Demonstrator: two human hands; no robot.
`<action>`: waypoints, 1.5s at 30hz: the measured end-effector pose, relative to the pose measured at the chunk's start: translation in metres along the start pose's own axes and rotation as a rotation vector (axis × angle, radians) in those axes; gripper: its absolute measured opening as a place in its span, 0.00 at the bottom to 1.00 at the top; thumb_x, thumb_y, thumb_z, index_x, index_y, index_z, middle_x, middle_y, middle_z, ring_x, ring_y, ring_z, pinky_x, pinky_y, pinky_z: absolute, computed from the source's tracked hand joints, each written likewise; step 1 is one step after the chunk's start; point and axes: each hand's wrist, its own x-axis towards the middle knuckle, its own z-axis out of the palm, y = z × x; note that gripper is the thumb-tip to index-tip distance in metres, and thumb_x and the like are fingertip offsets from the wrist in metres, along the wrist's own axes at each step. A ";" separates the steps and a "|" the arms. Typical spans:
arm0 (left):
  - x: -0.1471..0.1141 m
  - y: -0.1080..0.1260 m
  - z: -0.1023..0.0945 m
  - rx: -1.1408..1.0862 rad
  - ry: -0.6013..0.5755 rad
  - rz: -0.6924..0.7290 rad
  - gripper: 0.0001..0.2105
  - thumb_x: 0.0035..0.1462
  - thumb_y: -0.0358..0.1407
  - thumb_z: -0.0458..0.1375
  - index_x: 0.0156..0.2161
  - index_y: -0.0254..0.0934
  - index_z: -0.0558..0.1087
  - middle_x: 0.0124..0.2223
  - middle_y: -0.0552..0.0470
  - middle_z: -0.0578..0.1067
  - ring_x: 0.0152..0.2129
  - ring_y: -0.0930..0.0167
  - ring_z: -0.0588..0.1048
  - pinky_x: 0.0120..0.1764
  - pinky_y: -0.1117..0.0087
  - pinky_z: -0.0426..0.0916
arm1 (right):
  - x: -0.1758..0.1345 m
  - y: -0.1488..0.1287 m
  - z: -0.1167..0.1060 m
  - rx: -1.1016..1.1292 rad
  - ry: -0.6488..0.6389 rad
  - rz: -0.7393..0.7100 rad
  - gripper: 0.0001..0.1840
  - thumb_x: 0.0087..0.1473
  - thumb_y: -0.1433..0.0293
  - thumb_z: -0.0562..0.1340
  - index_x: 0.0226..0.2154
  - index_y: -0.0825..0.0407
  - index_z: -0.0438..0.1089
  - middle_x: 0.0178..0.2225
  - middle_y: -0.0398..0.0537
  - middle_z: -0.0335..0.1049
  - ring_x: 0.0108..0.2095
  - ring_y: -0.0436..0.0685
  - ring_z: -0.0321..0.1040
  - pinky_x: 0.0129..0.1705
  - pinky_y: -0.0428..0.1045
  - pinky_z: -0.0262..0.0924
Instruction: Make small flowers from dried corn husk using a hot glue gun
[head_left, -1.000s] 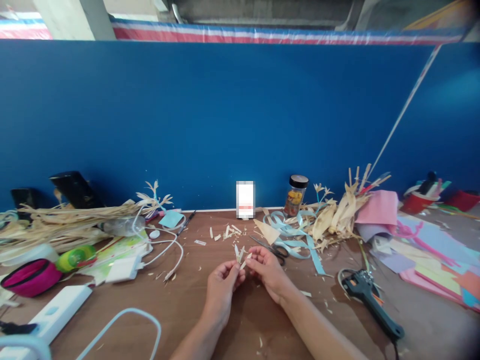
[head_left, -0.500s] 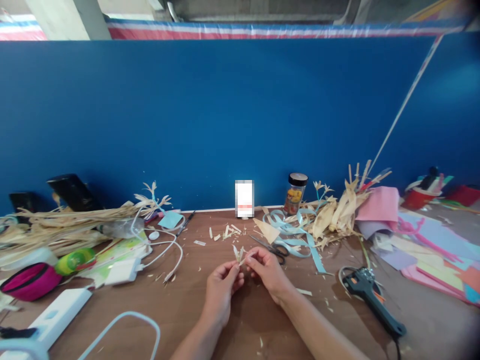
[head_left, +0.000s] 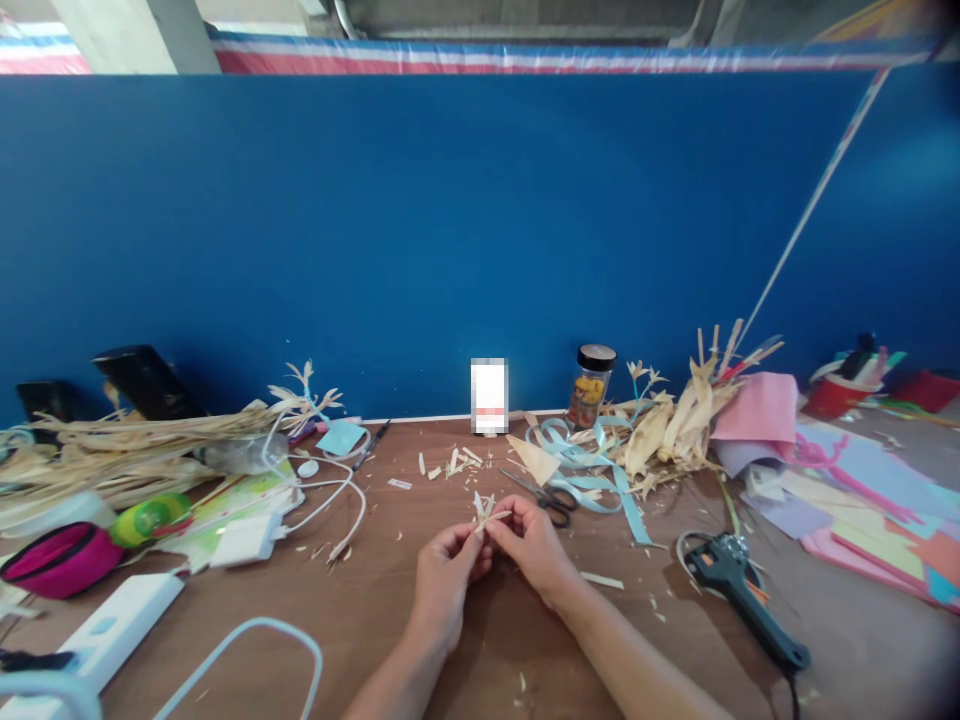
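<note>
Between my two hands, over the middle of the brown table, is a small flower of pale corn husk strips [head_left: 484, 508]. My left hand [head_left: 448, 575] pinches its base between thumb and fingers. My right hand [head_left: 532, 545] is closed at its right side, thumb and forefinger on one pale strip that points right. Beyond them lie several cut husk pieces [head_left: 454, 464]. Dark-handled scissors [head_left: 556, 503] rest just past my right hand, beside a light blue ribbon [head_left: 628, 505]. The flower's lower end is hidden by my fingers.
A black glue gun [head_left: 750, 600] lies at the right, near coloured paper sheets [head_left: 874, 545]. A lidded jar [head_left: 591, 388] stands by the blue partition [head_left: 450, 220]. At left are dried husks [head_left: 142, 440], white cables, a power strip [head_left: 112, 635] and a pink pouch [head_left: 64, 562].
The husk strips between my fingers are spread wider, and the strip at my right fingertips now points right. Both hands stay in nearly the same place.
</note>
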 end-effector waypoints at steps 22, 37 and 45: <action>0.001 -0.001 0.000 0.075 -0.049 0.013 0.10 0.41 0.37 0.62 0.30 0.33 0.74 0.24 0.54 0.73 0.20 0.79 0.69 0.26 0.80 0.66 | 0.003 0.001 -0.008 -0.029 -0.022 0.123 0.07 0.41 0.69 0.60 0.22 0.55 0.61 0.16 0.37 0.59 0.17 0.44 0.52 0.18 0.40 0.45; -0.002 0.003 0.002 0.152 -0.069 -0.007 0.13 0.38 0.39 0.62 0.30 0.32 0.75 0.24 0.53 0.74 0.19 0.77 0.69 0.27 0.78 0.66 | 0.003 -0.008 -0.012 -0.125 -0.016 0.085 0.05 0.38 0.70 0.60 0.19 0.55 0.63 0.16 0.38 0.61 0.17 0.45 0.54 0.19 0.41 0.48; -0.002 0.007 0.002 0.119 -0.047 -0.039 0.13 0.37 0.39 0.63 0.29 0.31 0.74 0.23 0.53 0.73 0.19 0.78 0.69 0.26 0.77 0.67 | 0.003 -0.005 -0.011 -0.136 -0.022 0.065 0.04 0.38 0.71 0.60 0.20 0.55 0.64 0.17 0.38 0.62 0.19 0.45 0.55 0.21 0.41 0.48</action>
